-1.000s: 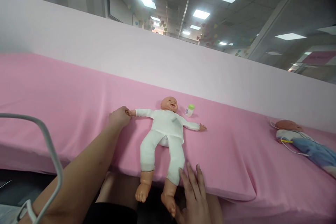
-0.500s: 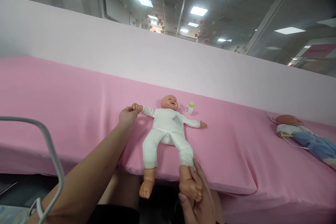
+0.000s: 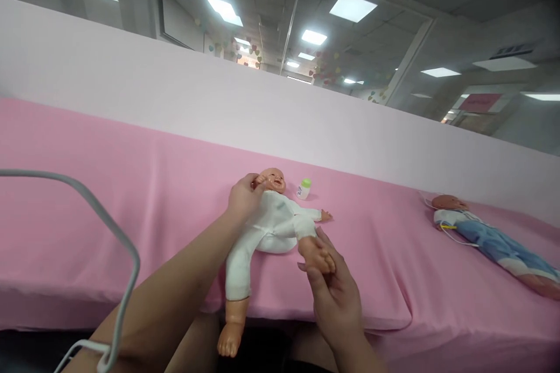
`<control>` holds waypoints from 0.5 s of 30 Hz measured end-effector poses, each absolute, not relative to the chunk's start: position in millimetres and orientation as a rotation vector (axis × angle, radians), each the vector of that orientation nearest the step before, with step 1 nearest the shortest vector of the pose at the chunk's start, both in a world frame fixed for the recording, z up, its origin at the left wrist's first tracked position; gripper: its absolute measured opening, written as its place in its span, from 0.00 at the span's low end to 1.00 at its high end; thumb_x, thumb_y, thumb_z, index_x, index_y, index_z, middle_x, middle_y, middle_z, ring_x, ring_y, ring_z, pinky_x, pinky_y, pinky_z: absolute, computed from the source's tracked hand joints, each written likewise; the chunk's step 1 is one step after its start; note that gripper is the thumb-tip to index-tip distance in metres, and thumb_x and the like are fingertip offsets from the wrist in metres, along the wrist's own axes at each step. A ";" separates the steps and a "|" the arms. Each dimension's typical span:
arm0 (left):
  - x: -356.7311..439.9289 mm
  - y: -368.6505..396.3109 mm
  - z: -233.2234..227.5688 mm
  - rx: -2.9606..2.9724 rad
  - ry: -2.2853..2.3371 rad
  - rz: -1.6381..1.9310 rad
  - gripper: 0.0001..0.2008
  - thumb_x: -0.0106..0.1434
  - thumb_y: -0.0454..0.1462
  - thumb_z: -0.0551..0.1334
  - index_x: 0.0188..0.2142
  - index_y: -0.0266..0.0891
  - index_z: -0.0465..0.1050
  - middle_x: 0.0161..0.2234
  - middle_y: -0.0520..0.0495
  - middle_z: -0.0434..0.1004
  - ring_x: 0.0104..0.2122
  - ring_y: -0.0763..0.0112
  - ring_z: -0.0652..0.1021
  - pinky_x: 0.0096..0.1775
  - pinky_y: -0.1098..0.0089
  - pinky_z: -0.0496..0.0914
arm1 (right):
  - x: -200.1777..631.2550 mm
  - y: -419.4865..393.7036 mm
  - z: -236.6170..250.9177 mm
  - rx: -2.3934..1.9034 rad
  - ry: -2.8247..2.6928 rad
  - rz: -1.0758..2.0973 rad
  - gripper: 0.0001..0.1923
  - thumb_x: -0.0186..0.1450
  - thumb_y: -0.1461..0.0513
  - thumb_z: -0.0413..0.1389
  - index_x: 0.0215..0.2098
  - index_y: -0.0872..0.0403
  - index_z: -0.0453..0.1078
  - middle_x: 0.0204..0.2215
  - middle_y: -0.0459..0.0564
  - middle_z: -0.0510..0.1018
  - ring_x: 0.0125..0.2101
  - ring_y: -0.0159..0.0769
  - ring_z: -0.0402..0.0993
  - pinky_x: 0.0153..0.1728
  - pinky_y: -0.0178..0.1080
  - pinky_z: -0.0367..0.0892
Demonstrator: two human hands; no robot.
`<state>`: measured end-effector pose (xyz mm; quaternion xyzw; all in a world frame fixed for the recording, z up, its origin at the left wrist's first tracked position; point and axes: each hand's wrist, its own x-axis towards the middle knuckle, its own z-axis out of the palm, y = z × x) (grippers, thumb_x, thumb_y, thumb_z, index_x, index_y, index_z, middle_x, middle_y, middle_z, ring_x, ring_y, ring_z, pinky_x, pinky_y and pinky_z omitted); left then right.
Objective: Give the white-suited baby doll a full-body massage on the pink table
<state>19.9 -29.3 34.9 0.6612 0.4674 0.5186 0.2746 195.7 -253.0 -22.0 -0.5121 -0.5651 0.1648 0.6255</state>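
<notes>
A baby doll in a white outfit lies on its back on the pink-covered surface, head toward the wall. Closed around the doll's hand, my left hand is up beside the doll's face and hides most of that arm. My right hand grips the doll's foot on the right, fingers behind and thumb in front. That leg is raised and bent toward the body. The other leg lies straight, its foot hanging over the front edge.
A small bottle with a green cap stands right of the doll's head. Farther right lies a second doll in blue and white, with a thin tube. A white wall with glass above runs behind. A grey cable loops at left.
My left hand has brought the doll's hand inward, up to its face. My right hand has lifted the doll's foot up and back, so the leg now bends. The view has shifted slightly.
</notes>
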 end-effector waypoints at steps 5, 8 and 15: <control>34.5 -35.3 29.6 2.509 1.206 0.957 0.06 0.65 0.39 0.63 0.32 0.44 0.77 0.36 0.48 0.81 0.35 0.64 0.77 0.36 0.65 0.63 | 200.5 -198.8 2.1 -1.229 -1.291 0.565 0.33 0.69 0.51 0.62 0.70 0.46 0.65 0.62 0.57 0.76 0.56 0.54 0.79 0.53 0.59 0.79; 33.2 -35.8 22.3 2.652 1.170 0.856 0.05 0.62 0.34 0.61 0.30 0.43 0.75 0.35 0.48 0.80 0.35 0.65 0.77 0.35 0.65 0.62 | 204.0 -170.1 5.0 -1.260 -1.324 0.562 0.29 0.67 0.52 0.64 0.65 0.46 0.71 0.64 0.56 0.74 0.60 0.54 0.75 0.59 0.60 0.74; 31.8 -33.7 14.3 2.520 1.319 0.858 0.04 0.62 0.35 0.62 0.31 0.44 0.75 0.38 0.48 0.81 0.38 0.63 0.78 0.34 0.66 0.61 | 194.3 -138.3 6.1 -1.255 -1.361 0.577 0.27 0.66 0.52 0.64 0.62 0.47 0.73 0.64 0.56 0.75 0.63 0.50 0.72 0.66 0.57 0.66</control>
